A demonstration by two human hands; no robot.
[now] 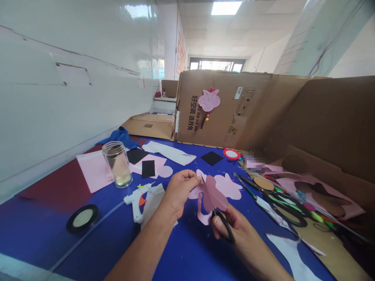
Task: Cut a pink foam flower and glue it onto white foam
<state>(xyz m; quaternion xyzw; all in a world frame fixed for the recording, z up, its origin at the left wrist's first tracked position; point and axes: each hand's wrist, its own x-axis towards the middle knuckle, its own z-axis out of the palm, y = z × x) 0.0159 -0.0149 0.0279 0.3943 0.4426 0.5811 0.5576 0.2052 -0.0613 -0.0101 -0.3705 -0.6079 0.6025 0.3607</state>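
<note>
My left hand (182, 188) pinches the upper left edge of a pink paper cutout (211, 191) with a rounded, lobed outline. In my right hand (231, 225) is a pair of black-handled scissors (227, 228), gripped by the handle below the cutout. The blades are mostly hidden behind and between the paper. A thin curled pink strip (203, 216) hangs from its lower left side. Just behind, a second pink cutout (230, 186) lies flat on the blue table (187, 249).
Left are a white glue gun (136, 203), a glass jar (117, 164) of pale liquid and a black tape roll (82, 218). At right lie large scissors (288, 210) among paper scraps. A cardboard panel (258, 109) bearing a pink ornament (209, 100) stands behind.
</note>
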